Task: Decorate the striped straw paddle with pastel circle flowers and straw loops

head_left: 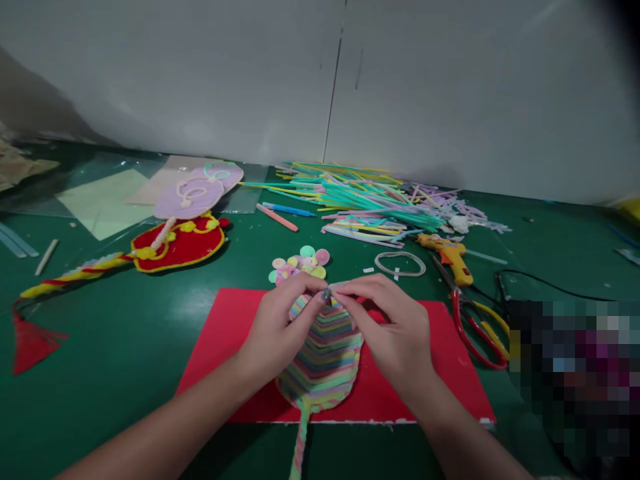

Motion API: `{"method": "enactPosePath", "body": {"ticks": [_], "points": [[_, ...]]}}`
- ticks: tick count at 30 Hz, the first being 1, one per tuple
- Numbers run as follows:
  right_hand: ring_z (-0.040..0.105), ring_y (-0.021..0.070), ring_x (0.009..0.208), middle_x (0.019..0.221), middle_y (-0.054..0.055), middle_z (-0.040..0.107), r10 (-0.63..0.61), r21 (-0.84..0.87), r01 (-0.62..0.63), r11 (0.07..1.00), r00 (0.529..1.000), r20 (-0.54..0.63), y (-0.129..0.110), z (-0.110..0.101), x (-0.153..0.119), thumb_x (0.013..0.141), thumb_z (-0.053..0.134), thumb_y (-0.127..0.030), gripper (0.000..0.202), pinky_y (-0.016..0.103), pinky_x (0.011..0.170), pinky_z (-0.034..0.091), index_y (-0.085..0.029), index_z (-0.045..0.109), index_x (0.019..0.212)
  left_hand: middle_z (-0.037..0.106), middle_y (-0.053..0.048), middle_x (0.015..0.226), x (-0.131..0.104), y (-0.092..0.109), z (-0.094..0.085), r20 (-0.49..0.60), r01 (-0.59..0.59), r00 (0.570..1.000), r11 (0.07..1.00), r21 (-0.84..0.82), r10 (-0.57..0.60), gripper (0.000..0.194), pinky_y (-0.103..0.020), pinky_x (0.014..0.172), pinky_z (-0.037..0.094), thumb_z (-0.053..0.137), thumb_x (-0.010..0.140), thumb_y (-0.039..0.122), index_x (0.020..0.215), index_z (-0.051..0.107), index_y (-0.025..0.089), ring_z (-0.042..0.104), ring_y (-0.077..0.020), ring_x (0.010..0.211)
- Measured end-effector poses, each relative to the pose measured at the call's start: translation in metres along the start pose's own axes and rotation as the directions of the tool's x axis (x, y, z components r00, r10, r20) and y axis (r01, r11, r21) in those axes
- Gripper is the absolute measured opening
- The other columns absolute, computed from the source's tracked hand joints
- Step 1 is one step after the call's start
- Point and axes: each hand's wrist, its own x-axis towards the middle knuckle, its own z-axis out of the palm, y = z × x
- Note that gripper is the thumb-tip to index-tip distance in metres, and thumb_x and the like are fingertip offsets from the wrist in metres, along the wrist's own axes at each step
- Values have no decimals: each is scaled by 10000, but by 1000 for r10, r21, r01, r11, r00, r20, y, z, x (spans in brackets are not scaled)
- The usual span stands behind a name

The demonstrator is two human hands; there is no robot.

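A striped pastel fan (325,360) made of pipe cleaners lies on a red board (430,373), its twisted handle (300,447) toward me. Above the fan's far end, my left hand (285,327) and my right hand (395,327) meet with thumbs and forefingers pinched together. Between the fingertips is something small and pale that I cannot make out. Just beyond my left hand sits a cluster of pastel flowers and round discs (307,252). The fan's far end is partly hidden by my fingers.
Many pastel pipe cleaners (360,200) lie piled by the wall. At right are a yellow glue gun (450,257), red-handled scissors (457,320) and a clear ring (400,263). A red fan (180,243) with a tassel (35,340) and purple fan shapes (200,190) lie left.
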Motion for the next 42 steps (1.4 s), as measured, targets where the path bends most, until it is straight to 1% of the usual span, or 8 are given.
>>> {"method": "enactPosePath", "body": {"ticks": [6, 10, 15, 21, 27, 29, 34, 42], "points": [[608, 149, 770, 820, 23, 651, -32, -79, 32, 996, 999, -7, 4, 0, 0, 816, 520, -171, 172, 252, 661, 492, -256, 665, 850, 593, -23, 844, -1, -1, -1, 59, -81, 996, 982, 170, 71, 160, -224, 672, 390, 412, 864, 235, 927, 556, 208, 534, -134, 771], [607, 149, 795, 850, 25, 644, -61, -120, 64, 991, 998, 29, 7, 1, -1, 834, 480, -153, 215, 253, 705, 483, -256, 659, 895, 586, -26, 864, -1, -3, 0, 81, -87, 994, 975, 207, 71, 174, -232, 672, 387, 379, 874, 218, 932, 543, 213, 526, -140, 785], [601, 142, 789, 836, 24, 636, -36, -120, 40, 992, 999, 41, 10, 1, -1, 833, 483, -151, 202, 235, 700, 474, -243, 658, 872, 572, -29, 869, 0, -1, 0, 107, -63, 993, 983, 171, 45, 164, -227, 659, 380, 376, 873, 226, 930, 528, 201, 514, -138, 776], [598, 144, 784, 832, 26, 626, -7, -87, 15, 996, 996, 92, 11, 2, 2, 830, 470, -140, 206, 236, 687, 473, -238, 650, 851, 544, -26, 816, 2, 1, -2, 161, -40, 987, 994, 100, 24, 167, -245, 670, 372, 357, 865, 245, 863, 511, 182, 494, -148, 763], [585, 154, 780, 814, 29, 623, -24, -52, 25, 998, 1000, 18, 12, -2, 3, 831, 474, -150, 191, 274, 704, 468, -242, 641, 838, 513, -17, 762, 3, -3, -4, 148, 9, 989, 1000, 5, -9, 226, -250, 664, 361, 305, 878, 270, 777, 483, 174, 472, -142, 729], [580, 154, 789, 824, 30, 618, -35, -45, 36, 998, 999, 39, 13, -3, 4, 830, 478, -144, 188, 275, 708, 464, -241, 639, 844, 491, -6, 733, 3, -4, -4, 159, 20, 987, 1000, 3, -20, 234, -241, 640, 350, 296, 886, 277, 761, 467, 177, 457, -131, 694], [575, 146, 804, 853, 40, 590, -28, -33, 33, 999, 988, 149, 13, -2, 4, 830, 473, -128, 200, 242, 687, 458, -227, 646, 853, 448, 17, 696, 3, -4, -3, 231, 40, 972, 999, -6, -37, 226, -223, 584, 323, 281, 898, 276, 753, 429, 186, 414, -109, 631], [574, 149, 802, 858, 46, 578, -27, -33, 32, 999, 988, 154, 12, -1, 4, 831, 475, -143, 200, 239, 671, 458, -220, 660, 841, 463, 20, 693, 3, -4, -2, 236, 37, 971, 999, 38, -44, 219, -217, 563, 312, 304, 894, 300, 753, 426, 185, 420, -106, 623]]}}
